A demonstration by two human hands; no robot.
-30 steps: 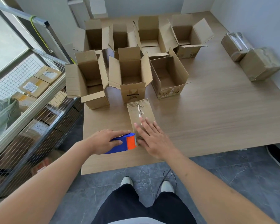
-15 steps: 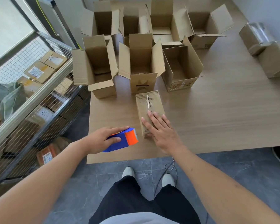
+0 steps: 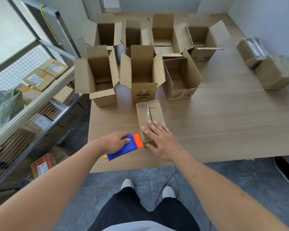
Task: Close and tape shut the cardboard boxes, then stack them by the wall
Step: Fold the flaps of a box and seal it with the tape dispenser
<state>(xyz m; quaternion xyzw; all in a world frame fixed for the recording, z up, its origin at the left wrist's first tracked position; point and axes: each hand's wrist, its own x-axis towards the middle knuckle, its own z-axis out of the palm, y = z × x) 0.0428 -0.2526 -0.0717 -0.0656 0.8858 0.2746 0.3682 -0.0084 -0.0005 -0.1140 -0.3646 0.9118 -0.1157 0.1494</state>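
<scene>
On the wooden worktop [image 3: 223, 130], low centre of the frame, the left hand [image 3: 114, 142] (gripping the tape dispenser [image 3: 125, 146]) had returned against the closed box [image 3: 148, 117] that the flat right hand [image 3: 162, 140] pressed, ready for taping.

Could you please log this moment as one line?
left hand grips tape dispenser | right hand flat on closed box | seam untaped

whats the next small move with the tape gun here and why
Probably draw the tape dispenser, gripped by the left hand, along the closed box: its orange end meets the box's near edge, the seam looks mostly untaped, and the right hand presses the flaps flat.
</scene>
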